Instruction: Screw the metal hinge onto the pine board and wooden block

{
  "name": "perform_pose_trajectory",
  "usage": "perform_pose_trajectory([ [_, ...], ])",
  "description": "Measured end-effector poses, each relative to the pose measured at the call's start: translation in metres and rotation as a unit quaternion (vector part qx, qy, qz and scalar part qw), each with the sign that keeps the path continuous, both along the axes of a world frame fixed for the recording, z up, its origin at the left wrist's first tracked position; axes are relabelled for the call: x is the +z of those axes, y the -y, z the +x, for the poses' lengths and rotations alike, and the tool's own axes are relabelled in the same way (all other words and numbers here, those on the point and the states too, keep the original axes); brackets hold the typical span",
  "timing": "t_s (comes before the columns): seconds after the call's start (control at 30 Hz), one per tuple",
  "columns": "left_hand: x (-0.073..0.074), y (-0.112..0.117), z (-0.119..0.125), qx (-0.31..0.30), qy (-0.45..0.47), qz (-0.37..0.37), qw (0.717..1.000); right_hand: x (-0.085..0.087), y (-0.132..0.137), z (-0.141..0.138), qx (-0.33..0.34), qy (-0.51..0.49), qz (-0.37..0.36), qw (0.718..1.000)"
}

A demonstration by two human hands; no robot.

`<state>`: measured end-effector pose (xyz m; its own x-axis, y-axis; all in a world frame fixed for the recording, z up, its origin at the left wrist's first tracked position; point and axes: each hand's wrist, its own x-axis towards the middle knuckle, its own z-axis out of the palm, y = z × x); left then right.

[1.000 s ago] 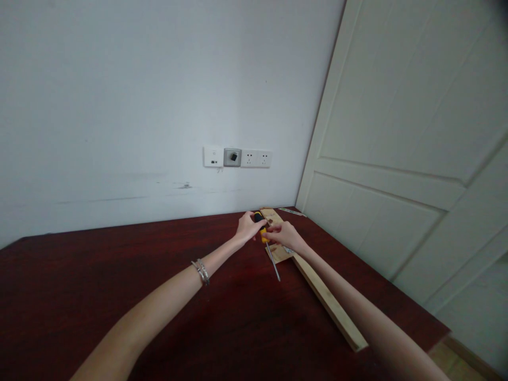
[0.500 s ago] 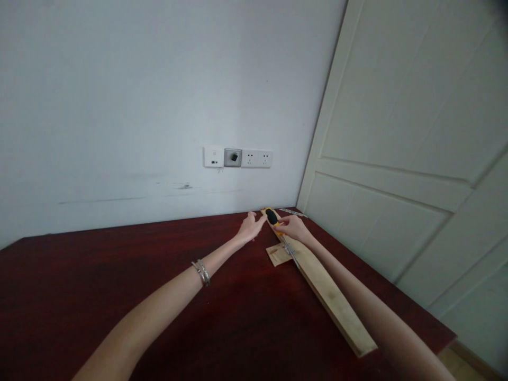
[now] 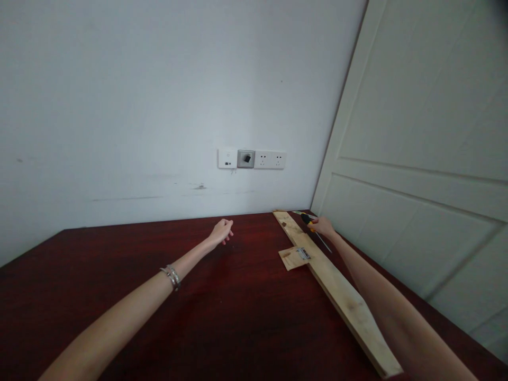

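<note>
My right hand (image 3: 323,226) is closed on the handle of a screwdriver (image 3: 306,218), black and yellow, at the far right of the table. Its thin metal shaft points down and to the right, just beyond the plank's right edge. A long pale wooden plank (image 3: 341,286) lies slantwise on the table. Against its left side is a small square of wood (image 3: 291,259), with a metal hinge (image 3: 304,253) where the two meet. My left hand (image 3: 221,232), a bracelet at its wrist, hovers left of the plank, fingers curled in with nothing visible in them.
The dark red table (image 3: 222,328) meets a pale wall at the back. Wall sockets (image 3: 270,160) sit above its rear edge. A white panelled door (image 3: 428,201) rises along the right side. A thin strip (image 3: 297,212) lies in the far right corner.
The screwdriver has come off the hinge and moved right in my right hand. My left hand has drawn away to the left, its fingers curling. The view has shifted slightly left.
</note>
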<state>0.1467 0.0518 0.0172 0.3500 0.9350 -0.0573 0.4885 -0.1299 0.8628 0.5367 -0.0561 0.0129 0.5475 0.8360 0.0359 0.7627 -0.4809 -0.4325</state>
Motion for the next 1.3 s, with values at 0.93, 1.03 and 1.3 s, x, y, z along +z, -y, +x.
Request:
perform_pose_trajectory([
  [0.93,-0.025,-0.014,-0.031,0.005,0.034,-0.022,0.999,-0.026,0.007,0.003,-0.027,0.044,0.031,0.998],
  [1.03,-0.026,-0.018,-0.04,0.017,0.049,-0.034,0.998,-0.014,0.006,-0.006,-0.038,0.07,0.09,0.993],
  [1.3,-0.029,-0.026,-0.084,0.111,0.073,0.007,0.991,0.029,-0.044,-0.083,0.069,0.08,0.208,0.972],
])
